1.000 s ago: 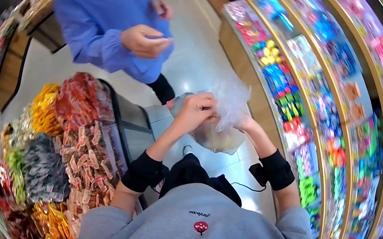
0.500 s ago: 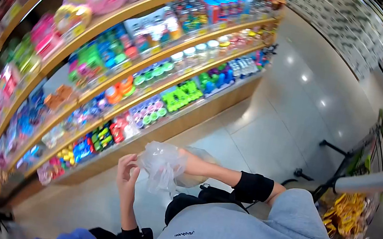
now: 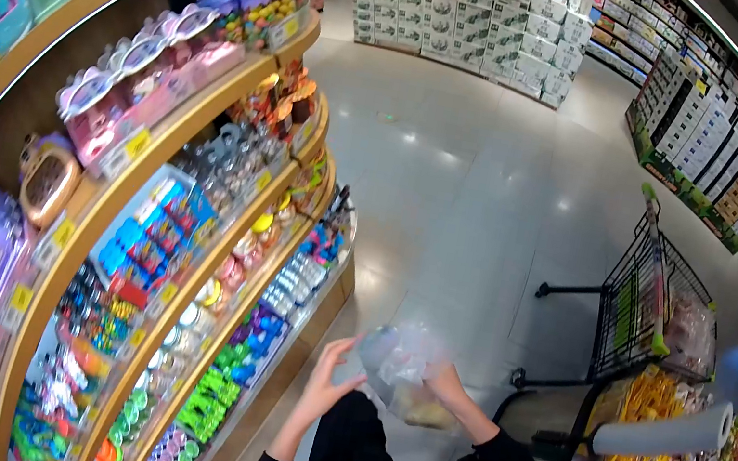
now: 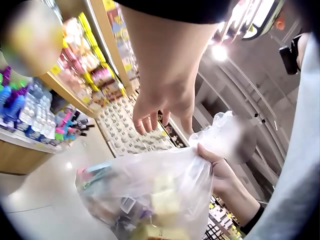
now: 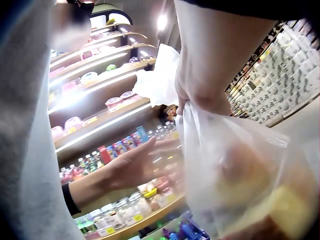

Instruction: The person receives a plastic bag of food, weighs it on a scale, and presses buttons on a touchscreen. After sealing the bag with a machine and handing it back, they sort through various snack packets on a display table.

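Note:
My right hand (image 3: 452, 389) grips the gathered neck of a clear plastic bag (image 4: 145, 170), whose loose top puffs up above the fist in both wrist views. Yellow blocky packs (image 4: 165, 200) and a darker item with a barcode label (image 4: 128, 204) show through the film. In the head view the bag (image 3: 427, 408) hangs in front of my body, over the floor. My left hand (image 3: 326, 384) is just left of it, fingers spread and holding nothing. The left wrist view shows that hand (image 4: 165, 105) apart from the bag, fingers loosely bent.
Curved shelves (image 3: 207, 321) of toys and sweets line the left side. At right stand a shopping cart (image 3: 641, 296), a roll of plastic bags (image 3: 667, 432) and a bin of yellow-wrapped candy (image 3: 646, 414). Stacked boxes (image 3: 463, 17) rise beyond the tiled floor (image 3: 451, 205).
My view has swung from the candy bin and a person in blue, past the shelves, to the aisle with the cart. The left hand has come off the bag; the right keeps its grip.

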A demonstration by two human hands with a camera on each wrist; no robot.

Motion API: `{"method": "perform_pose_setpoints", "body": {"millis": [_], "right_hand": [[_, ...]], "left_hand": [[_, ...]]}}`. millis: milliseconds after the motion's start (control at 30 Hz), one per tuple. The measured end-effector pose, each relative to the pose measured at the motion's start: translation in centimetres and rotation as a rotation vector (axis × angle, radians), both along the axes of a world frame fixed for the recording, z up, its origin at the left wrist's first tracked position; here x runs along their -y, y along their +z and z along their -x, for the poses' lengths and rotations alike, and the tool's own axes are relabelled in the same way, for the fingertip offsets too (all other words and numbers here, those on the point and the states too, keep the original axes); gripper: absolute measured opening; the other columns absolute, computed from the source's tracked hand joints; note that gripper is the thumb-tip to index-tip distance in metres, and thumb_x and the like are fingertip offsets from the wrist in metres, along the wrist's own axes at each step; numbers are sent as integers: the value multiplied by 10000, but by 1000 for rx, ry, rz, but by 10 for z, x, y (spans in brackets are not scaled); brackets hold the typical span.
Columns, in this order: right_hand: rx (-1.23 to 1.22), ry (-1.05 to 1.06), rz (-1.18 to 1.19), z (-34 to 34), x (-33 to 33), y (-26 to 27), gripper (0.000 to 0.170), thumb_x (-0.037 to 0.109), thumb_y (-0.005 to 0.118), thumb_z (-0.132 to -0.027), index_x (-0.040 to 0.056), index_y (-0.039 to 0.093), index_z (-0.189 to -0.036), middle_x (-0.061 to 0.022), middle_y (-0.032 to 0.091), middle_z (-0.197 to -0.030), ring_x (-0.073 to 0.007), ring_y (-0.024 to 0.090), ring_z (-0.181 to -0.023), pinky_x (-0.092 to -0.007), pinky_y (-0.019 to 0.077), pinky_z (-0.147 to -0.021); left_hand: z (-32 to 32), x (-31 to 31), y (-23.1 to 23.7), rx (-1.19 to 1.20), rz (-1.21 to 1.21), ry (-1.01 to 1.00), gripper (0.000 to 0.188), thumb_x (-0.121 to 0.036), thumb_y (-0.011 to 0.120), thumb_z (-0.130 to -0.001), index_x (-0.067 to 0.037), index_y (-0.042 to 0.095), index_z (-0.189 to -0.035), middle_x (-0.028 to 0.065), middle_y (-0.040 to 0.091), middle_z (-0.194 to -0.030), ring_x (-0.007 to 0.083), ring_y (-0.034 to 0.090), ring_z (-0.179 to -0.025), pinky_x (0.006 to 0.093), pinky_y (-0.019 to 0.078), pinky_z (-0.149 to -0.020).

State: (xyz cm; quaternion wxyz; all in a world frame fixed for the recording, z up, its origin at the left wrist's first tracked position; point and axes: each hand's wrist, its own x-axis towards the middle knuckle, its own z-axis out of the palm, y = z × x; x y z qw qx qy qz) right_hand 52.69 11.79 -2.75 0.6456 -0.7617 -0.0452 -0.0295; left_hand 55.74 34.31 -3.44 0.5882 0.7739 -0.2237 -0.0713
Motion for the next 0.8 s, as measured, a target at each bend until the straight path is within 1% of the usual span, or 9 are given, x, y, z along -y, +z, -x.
{"method": "perform_pose_setpoints", "body": {"millis": [100,233,300,400,467,500,600,700,800], "right_hand": [[-161,-204,119,-81,62,-28,307,47,540,-746,23,592,-1047,-106,614,-924,-216,560,-894,-328,441,-811],[-95,-297,94,-182,136,7,274,25,541,-755,14,597,-1022,-95,621,-910,-190,574,-866,-309,456,-761],[-191,-288,-68,-238,172,27,267,18,539,-765,7,597,-1025,-92,626,-907,-175,581,-839,-297,465,-731],[18,-294,30,-336,232,-13,242,17,539,-780,-2,600,-1013,-86,639,-869,-153,586,-776,-289,473,-692],[22,-218,53,-404,260,-32,234,22,546,-772,-3,603,-998,-107,647,-842,-158,598,-757,-300,473,-693],[27,-164,60,-440,275,-36,231,25,550,-768,-3,605,-990,-117,651,-829,-161,604,-748,-306,474,-693],[-41,-3,113,-551,309,-28,277,80,634,-705,0,605,-969,-145,648,-819,-229,632,-740,-343,484,-691],[135,329,401,-668,329,-13,396,152,720,-623,19,606,-978,-163,641,-842,-309,638,-760,-382,495,-693],[353,492,530,-791,325,23,497,198,771,-549,45,606,-992,-153,642,-849,-347,621,-774,-406,499,-692]], "left_hand": [[-93,73,15,90,-84,-153,824,-260,762,-714,-67,311,-1376,143,281,-1417,308,277,-1317,409,253,-1073],[-201,168,7,123,-125,-338,953,-344,759,-701,-66,199,-1420,184,223,-1432,361,229,-1325,421,245,-1077],[-251,211,1,119,-87,-359,965,-356,759,-698,-64,192,-1421,191,221,-1432,362,228,-1325,431,243,-1076],[-346,282,-22,170,-105,-331,918,-401,769,-669,-72,299,-1387,207,221,-1428,365,262,-1302,429,249,-1070],[-410,325,-63,250,-245,-332,874,-420,772,-655,-76,374,-1353,219,245,-1416,366,281,-1289,427,254,-1066],[-444,344,-75,202,-232,-303,800,-438,770,-649,-82,455,-1293,221,337,-1362,367,305,-1266,429,267,-1054],[-553,377,-52,-113,-151,-342,746,-402,758,-679,-66,461,-1276,178,427,-1313,330,355,-1242,423,298,-1030],[-648,397,-58,81,365,-179,601,-337,755,-702,-40,538,-1179,126,509,-1238,279,438,-1174,419,348,-982],[-747,393,-39,117,273,-60,528,-293,750,-713,-37,559,-1133,117,537,-1185,256,472,-1119,403,376,-940]]}}
